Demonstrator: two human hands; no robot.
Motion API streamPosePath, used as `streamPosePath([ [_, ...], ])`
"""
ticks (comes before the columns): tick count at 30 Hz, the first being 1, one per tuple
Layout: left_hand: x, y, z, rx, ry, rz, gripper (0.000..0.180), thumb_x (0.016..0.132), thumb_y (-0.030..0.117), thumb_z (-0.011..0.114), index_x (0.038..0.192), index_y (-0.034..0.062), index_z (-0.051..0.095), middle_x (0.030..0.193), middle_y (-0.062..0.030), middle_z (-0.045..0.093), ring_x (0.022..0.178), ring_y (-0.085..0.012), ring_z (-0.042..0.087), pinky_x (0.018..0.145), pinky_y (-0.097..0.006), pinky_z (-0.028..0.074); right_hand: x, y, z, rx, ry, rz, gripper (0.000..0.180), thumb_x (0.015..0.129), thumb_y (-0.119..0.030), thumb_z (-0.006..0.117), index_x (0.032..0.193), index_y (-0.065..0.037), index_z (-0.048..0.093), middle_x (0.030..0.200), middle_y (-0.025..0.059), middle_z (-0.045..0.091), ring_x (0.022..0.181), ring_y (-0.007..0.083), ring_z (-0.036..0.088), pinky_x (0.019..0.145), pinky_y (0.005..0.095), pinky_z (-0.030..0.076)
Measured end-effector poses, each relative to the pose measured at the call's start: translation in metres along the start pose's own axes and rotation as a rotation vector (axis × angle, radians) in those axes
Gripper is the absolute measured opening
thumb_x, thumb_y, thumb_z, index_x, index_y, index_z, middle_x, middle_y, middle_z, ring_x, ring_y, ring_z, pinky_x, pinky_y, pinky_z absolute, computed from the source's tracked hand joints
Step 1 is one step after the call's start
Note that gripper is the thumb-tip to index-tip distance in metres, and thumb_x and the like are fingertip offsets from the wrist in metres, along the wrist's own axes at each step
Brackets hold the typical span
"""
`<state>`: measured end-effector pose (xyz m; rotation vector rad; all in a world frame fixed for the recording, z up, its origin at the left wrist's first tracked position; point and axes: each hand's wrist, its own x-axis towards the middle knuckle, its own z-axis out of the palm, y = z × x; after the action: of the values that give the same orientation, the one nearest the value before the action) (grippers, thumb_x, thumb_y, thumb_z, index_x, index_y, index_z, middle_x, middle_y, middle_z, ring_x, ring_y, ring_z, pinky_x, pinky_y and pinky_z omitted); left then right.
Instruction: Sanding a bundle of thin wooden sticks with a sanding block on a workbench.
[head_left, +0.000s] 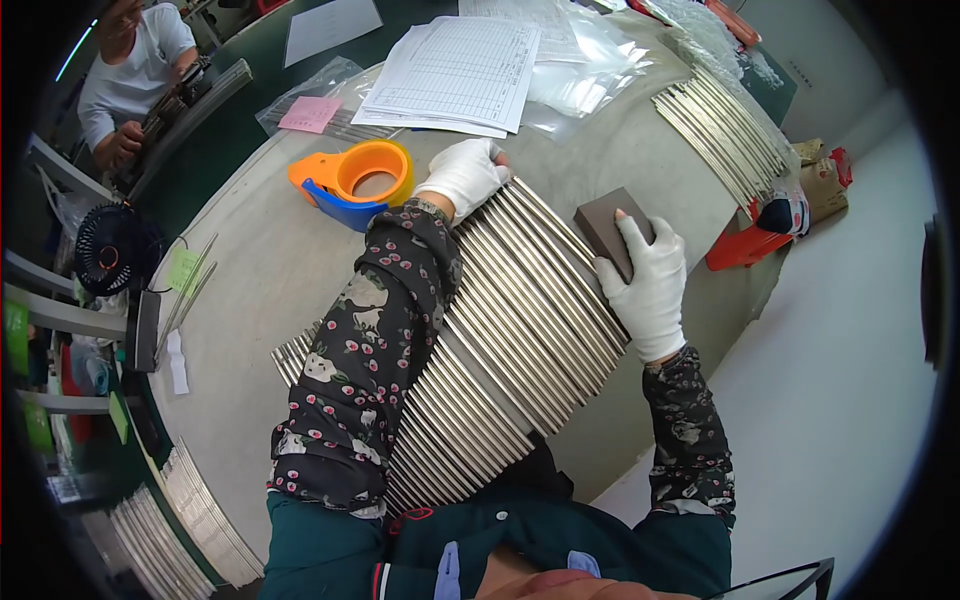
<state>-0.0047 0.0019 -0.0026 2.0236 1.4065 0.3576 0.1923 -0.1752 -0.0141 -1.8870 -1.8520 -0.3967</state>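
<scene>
A row of thin silvery metal rods (540, 290) lies side by side on the grey table in front of me. My left hand (465, 178), in a white glove with bare fingertips, is curled at the far ends of the rods, closed on the end of the rightmost one. That arm crosses over the row and hides part of it. To the right of the rods, my right hand (650, 275), gloved the same way, grips a brown sanding block (602, 222) with thumb and fingers. The block is close beside the rightmost rod; whether they touch, I cannot tell.
An orange and blue tape dispenser (365, 180) stands beside my left hand. Beyond are printed sheets (450, 75), plastic bags (590, 85) and another rod bundle (722, 135). A black fan (107, 248) is at the left; a person (135, 80) works at the far left.
</scene>
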Motion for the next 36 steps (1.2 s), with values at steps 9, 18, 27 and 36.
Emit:
streamPosePath([
  [9, 0.001, -0.017, 0.004, -0.294, 0.034, 0.055, 0.023, 0.078, 0.025, 0.070, 0.096, 0.0118, 0.067, 0.089, -0.0056, 0.070, 0.087, -0.0202, 0.066, 0.085, -0.030, 0.048, 0.002, 0.001, 0.001, 0.040, -0.006, -0.008, 0.057, 0.071, -0.025, 0.075, 0.124, -0.012, 0.058, 0.117, 0.0214, 0.051, 0.102, 0.0366, 0.051, 0.089, 0.0456, 0.044],
  [18, 0.005, -0.028, 0.012, -0.482, 0.043, 0.039, 0.020, 0.078, 0.019, 0.071, 0.095, 0.0100, 0.067, 0.086, -0.0033, 0.069, 0.083, -0.0151, 0.065, 0.081, -0.028, 0.049, 0.043, -0.043, -0.003, 0.220, -0.006, -0.141, 0.053, 0.073, -0.030, 0.074, 0.120, -0.011, 0.062, 0.115, 0.0237, 0.053, 0.103, 0.0378, 0.053, 0.090, 0.0452, 0.046],
  [27, -0.002, -0.019, 0.011, -0.457, 0.047, 0.033, 0.019, 0.079, 0.013, 0.072, 0.094, 0.0061, 0.065, 0.082, -0.0024, 0.064, 0.078, -0.0124, 0.060, 0.076, -0.025, 0.048, 0.057, -0.041, 0.007, 0.119, -0.014, -0.287, 0.044, 0.074, -0.027, 0.072, 0.116, -0.014, 0.065, 0.112, 0.0215, 0.057, 0.098, 0.0354, 0.055, 0.081, 0.0448, 0.048],
  [36, -0.001, -0.014, 0.016, -0.364, 0.190, 0.017, 0.026, 0.076, 0.025, 0.073, 0.096, 0.0106, 0.067, 0.090, -0.0067, 0.070, 0.087, -0.0207, 0.067, 0.083, -0.031, 0.049, 0.031, -0.018, 0.000, -0.094, 0.006, -0.006, 0.056, 0.072, -0.031, 0.076, 0.124, -0.016, 0.059, 0.119, 0.0196, 0.050, 0.105, 0.0350, 0.050, 0.088, 0.0454, 0.045],
])
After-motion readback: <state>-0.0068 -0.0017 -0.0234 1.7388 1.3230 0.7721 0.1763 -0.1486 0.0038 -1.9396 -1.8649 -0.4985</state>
